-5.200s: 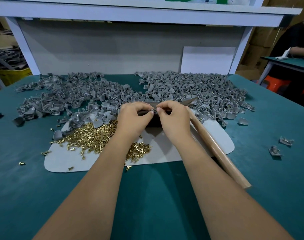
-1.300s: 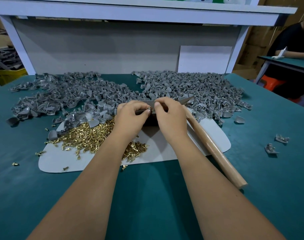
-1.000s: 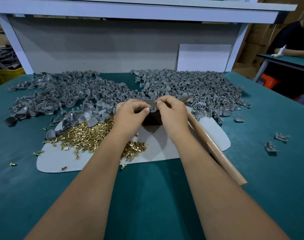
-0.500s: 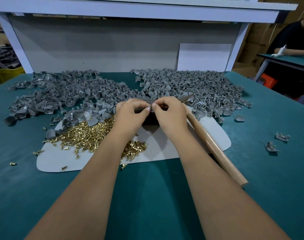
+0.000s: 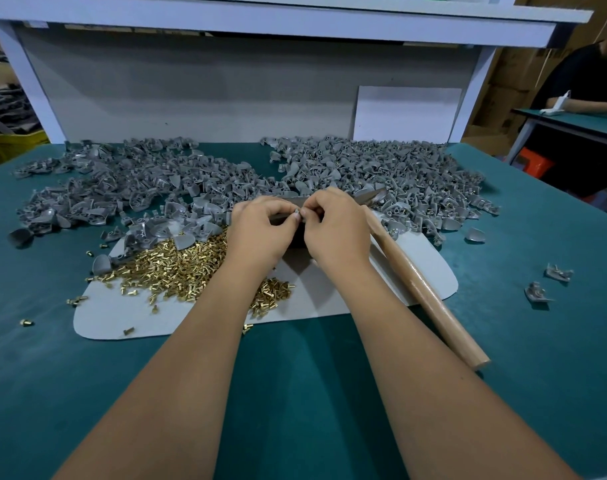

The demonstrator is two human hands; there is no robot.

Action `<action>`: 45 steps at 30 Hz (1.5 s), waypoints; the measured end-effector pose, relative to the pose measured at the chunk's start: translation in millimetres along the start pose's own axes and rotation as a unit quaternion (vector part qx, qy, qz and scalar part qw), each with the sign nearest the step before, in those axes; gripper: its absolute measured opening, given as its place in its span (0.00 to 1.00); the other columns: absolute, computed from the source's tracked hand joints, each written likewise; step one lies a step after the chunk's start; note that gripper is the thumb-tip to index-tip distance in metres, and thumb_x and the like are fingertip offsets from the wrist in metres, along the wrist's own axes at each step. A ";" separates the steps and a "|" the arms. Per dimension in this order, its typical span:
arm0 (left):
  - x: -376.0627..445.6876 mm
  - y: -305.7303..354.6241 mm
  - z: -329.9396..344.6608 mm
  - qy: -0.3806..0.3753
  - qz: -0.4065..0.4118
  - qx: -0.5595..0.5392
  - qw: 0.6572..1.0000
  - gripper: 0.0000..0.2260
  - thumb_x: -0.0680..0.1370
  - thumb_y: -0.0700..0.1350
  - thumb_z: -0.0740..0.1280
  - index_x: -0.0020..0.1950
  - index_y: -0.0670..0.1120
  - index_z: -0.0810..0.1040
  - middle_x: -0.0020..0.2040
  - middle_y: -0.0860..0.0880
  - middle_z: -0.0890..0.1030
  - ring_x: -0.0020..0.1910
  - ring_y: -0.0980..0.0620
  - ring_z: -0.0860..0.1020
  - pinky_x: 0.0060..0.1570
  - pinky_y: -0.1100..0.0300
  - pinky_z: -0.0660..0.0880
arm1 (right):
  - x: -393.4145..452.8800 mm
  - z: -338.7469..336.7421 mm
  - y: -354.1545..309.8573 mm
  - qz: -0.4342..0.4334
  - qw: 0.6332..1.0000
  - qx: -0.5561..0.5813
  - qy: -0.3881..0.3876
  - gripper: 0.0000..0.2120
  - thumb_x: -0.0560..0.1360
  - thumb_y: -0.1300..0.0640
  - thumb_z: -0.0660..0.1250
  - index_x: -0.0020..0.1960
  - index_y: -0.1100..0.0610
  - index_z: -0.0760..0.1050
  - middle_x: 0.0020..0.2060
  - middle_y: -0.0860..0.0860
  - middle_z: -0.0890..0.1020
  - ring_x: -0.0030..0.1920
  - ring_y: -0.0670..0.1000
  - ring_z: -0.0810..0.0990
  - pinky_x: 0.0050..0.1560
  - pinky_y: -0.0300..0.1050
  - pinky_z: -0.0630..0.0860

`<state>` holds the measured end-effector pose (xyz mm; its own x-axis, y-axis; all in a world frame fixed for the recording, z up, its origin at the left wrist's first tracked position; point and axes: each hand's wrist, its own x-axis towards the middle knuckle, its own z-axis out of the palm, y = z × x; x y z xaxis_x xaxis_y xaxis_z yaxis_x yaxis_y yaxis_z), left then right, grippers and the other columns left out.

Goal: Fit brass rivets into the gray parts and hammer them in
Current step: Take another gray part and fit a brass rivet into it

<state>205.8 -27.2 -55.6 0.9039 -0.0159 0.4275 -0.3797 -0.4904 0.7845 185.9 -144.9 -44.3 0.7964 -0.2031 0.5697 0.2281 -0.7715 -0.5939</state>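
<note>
Pinching a small gray part (image 5: 297, 213) between them, the left hand (image 5: 260, 233) and right hand (image 5: 336, 230) meet fingertip to fingertip at the middle of the view, over a dark block that is mostly hidden beneath them. Both sets of fingers are curled, thumb and forefinger of each hand closing on the part from 9 and 3 o'clock. It is too small to tell its long axis, or whether a rivet sits in it. Loose rivets (image 5: 177, 268) lie heaped at 8 o'clock from the hands, on a pale mat (image 5: 329, 299). Gray parts (image 5: 381, 168) spread in piles from 10 to 2 o'clock on the green surface (image 5: 295, 393). A hammer (image 5: 423, 289) lies beside the right forearm, its long axis running from 12 to 4 o'clock, head hidden behind the right hand.
</note>
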 end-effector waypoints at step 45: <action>2.8 -5.5 -4.2 -0.027 -0.016 -0.035 0.999 0.05 0.77 0.43 0.72 0.52 0.48 0.85 0.56 0.48 0.82 0.65 0.42 0.74 0.67 0.45 0.69 | 1.2 -6.2 -9.6 0.042 0.998 -0.027 -0.027 0.05 0.75 0.55 0.67 0.41 0.50 0.79 0.44 0.45 0.79 0.50 0.52 0.76 0.55 0.52 0.69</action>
<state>209.5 -20.8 -56.8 0.9244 -0.0492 0.3782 -0.3614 -0.4296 0.8275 181.2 -141.5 -34.4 0.8403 -0.2368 0.4877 0.1302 -0.7851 -0.6055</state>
